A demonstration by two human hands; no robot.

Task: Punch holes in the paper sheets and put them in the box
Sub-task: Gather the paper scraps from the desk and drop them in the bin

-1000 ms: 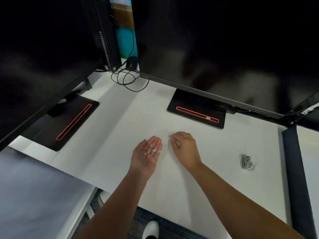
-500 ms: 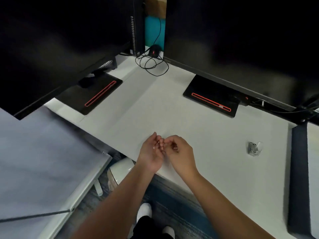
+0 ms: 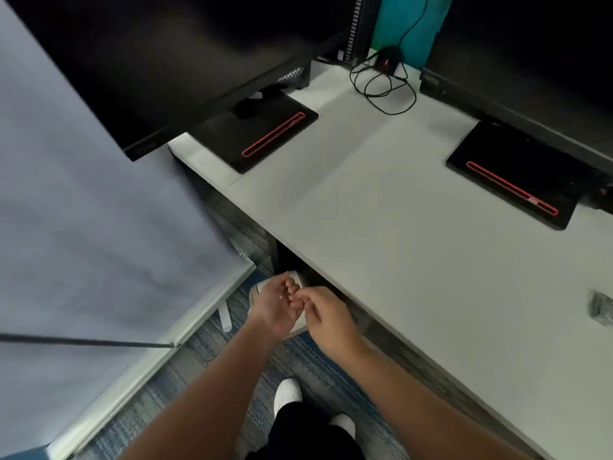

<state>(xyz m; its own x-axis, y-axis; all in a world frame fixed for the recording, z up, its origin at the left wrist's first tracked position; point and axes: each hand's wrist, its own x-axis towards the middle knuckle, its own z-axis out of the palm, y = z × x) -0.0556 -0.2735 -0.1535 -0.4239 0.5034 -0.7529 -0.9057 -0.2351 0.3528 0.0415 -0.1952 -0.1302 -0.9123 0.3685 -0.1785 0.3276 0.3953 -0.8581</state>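
My left hand (image 3: 273, 308) is cupped palm up below the desk's front edge, with a tiny white paper dot (image 3: 281, 297) lying in the palm. My right hand (image 3: 326, 315) is beside it, its fingertips pinched together and touching the left hand's fingers; I see nothing between them. Both hands hover over a white bin (image 3: 261, 287) on the floor under the desk, mostly hidden by them. A small metal and clear hole punch (image 3: 602, 308) lies on the white desk (image 3: 414, 234) at the far right. No paper sheets or box are in view.
Two black monitor stands with red lines (image 3: 265, 134) (image 3: 517, 184) sit on the desk under dark screens. A black mouse with coiled cable (image 3: 386, 61) is at the back. A grey partition (image 3: 83, 227) fills the left. My white shoes (image 3: 288, 393) stand on blue carpet.
Both hands left the desk top and came down and left past its front edge, over the white bin. The left hand curled up around the paper dots; the view swung left.
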